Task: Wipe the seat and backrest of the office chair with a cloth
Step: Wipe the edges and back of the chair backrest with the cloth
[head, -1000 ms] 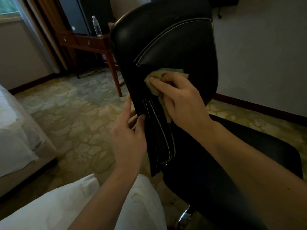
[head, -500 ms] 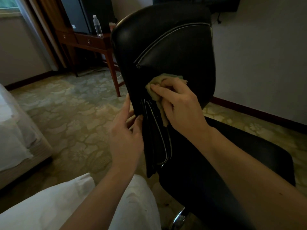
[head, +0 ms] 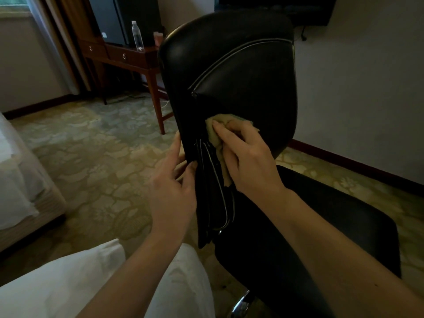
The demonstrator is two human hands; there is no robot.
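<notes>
The black office chair's backrest (head: 241,72) stands upright in front of me, turned side-on, with white piping across it. Its black seat (head: 332,214) stretches out to the lower right. My right hand (head: 247,161) holds a bunched yellowish cloth (head: 212,130) and presses it against the backrest's lower left part, just below the piping seam. My left hand (head: 172,187) grips the backrest's left edge, thumb on the near face and fingers behind it.
A wooden desk (head: 128,56) with a water bottle (head: 137,36) stands behind the chair at the left. A bed (head: 20,180) lies along the left edge. My white-trousered knee (head: 68,283) is at the bottom. The patterned carpet runs to a wall at the right.
My right hand has slid the cloth a little down the backrest. My left hand has kept its hold on the edge. The view has tilted slightly.
</notes>
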